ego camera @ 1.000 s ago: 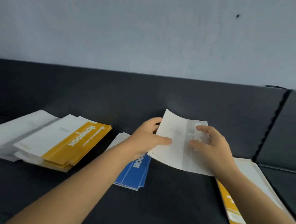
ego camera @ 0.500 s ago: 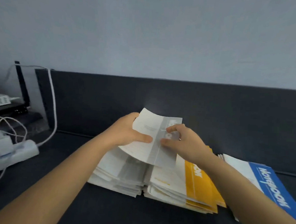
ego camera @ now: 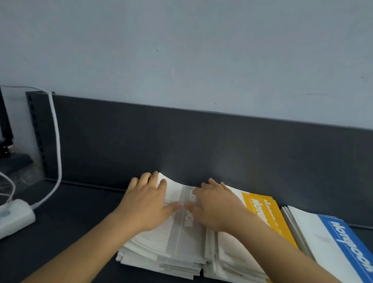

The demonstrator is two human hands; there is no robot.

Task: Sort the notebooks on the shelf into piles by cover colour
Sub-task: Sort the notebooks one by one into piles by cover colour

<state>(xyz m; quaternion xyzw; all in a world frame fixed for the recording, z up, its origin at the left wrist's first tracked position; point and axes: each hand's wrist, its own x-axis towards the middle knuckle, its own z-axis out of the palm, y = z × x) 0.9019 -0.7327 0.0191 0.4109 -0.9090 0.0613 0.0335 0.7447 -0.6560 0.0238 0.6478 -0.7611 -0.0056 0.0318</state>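
Left hand [ego camera: 147, 204] and right hand [ego camera: 218, 205] are both flat with fingers straight, pressing the grey notebook [ego camera: 176, 234] onto the grey pile [ego camera: 164, 263], touching the left side of the yellow pile [ego camera: 264, 212], so colours stay grouped and edges square up.
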